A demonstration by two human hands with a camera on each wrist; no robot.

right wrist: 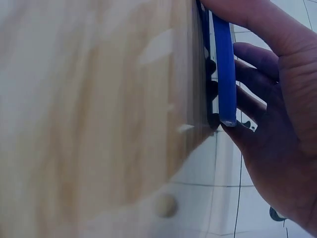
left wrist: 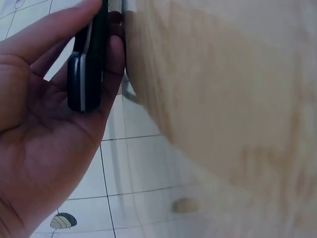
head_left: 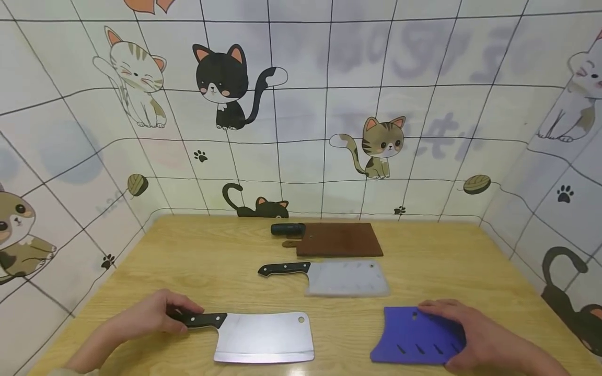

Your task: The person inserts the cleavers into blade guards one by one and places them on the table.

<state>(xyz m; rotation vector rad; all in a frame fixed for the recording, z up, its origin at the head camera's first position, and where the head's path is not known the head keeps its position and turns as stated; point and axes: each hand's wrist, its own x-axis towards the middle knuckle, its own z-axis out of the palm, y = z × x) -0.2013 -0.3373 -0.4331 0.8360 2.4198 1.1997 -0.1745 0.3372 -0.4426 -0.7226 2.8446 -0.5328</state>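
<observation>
cleaver in the left hand, blue sheath under the right

the near cleaver (head_left: 256, 336) lies flat at the front of the wooden table (head_left: 202, 261), its long axis running left to right: black riveted handle to the left, broad bare blade to the right, the hanging hole at the far right corner, the long bright edge toward the person. the left hand (head_left: 148, 318) grips the handle, fingers curled over it from the far side; in the left wrist view the handle (left wrist: 89, 64) sits between thumb and fingers (left wrist: 54, 29), and the grip is narrow.

the blue sheath (head_left: 414, 335) lies flat at the front right, well apart from the blade, its long axis also left to right, slots along its near edge. the right hand (head_left: 470, 334) rests on its right part with fingers (head_left: 435, 308) laid over the far edge. the right wrist view shows the sheath (right wrist: 224, 64) edge-on, thumb on one face and fingers (right wrist: 252, 59) curled under the other, pinching it.

further back, a second cleaver (head_left: 329, 275) lies parallel, handle left, blade in a pale translucent cover. behind it lies a brown cutting board (head_left: 340, 240) with a dark cylindrical object (head_left: 288, 228) at its left corner, near the cat-patterned wall (head_left: 301, 104).
</observation>
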